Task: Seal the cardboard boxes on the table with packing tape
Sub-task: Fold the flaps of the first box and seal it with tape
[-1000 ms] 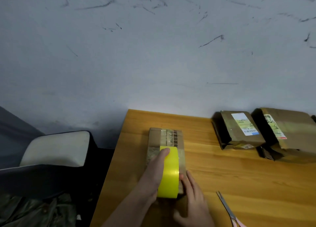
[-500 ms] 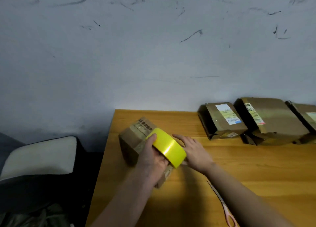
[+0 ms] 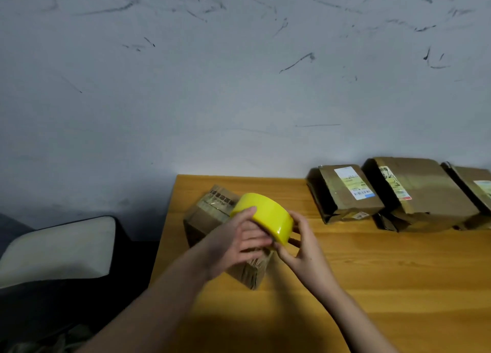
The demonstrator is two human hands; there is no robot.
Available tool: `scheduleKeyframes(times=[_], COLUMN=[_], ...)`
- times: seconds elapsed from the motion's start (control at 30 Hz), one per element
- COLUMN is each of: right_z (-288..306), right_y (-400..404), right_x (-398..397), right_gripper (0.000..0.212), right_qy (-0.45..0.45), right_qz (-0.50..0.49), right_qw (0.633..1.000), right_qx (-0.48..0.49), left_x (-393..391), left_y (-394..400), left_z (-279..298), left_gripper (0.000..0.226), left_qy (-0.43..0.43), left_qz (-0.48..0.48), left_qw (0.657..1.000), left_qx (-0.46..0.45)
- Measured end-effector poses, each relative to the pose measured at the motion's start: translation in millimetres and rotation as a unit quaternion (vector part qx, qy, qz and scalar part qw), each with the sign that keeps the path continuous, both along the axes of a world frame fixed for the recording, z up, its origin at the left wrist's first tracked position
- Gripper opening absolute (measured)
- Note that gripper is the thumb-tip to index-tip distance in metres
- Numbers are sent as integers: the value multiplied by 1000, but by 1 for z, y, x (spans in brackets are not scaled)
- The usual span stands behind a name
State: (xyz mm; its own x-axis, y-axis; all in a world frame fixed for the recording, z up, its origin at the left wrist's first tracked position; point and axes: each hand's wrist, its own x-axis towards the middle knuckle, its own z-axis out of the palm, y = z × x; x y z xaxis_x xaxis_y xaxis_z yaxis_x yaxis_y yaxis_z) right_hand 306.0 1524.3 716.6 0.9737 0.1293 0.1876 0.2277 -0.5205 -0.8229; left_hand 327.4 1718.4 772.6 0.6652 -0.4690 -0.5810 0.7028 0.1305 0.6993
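1. The small cardboard box sits on the wooden table near its left edge, turned at an angle: its long axis runs from the far left, by the wall, toward the near right, ending at the corner closest to the camera.
2. The yellow tape roll is held directly above the box's middle, its broad yellow band facing up and to the right. It is tilted along much the same diagonal as the box.
3. The left hand grips the roll from the left, thumb over the rim and fingers curled underneath. The right hand grips it from the right, fingers curled at its lower edge, probably feeling for the free end; whether any tape is peeled off cannot be told.
4. Judged from this, the next pull should run along the box's long axis. The box lies just below and left of both hands, with the left hand nearer to it.
5. Further right, well apart, three larger labelled boxes lie in a row against the wall.
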Motion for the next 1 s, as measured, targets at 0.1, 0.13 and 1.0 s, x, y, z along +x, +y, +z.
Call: scheduleKeyframes(times=[0.1,0.13,1.0], right_z=[1,1,19], right_y=[1,2,3], right_x=[-3,-4,10], right_gripper=[70,70,55], right_qy=[24,28,-3], right_qz=[0,1,20], right_qw=[1000,999,992], right_qx=[20,24,-124], left_x=[18,32,61], left_y=[56,69,50], left_z=[7,4,-60], left_gripper=[39,49,140], left_qy=[-233,-308,-496], left_qz=[-256,-287,-448], left_qw=[896,815,430], left_qx=[279,398,607])
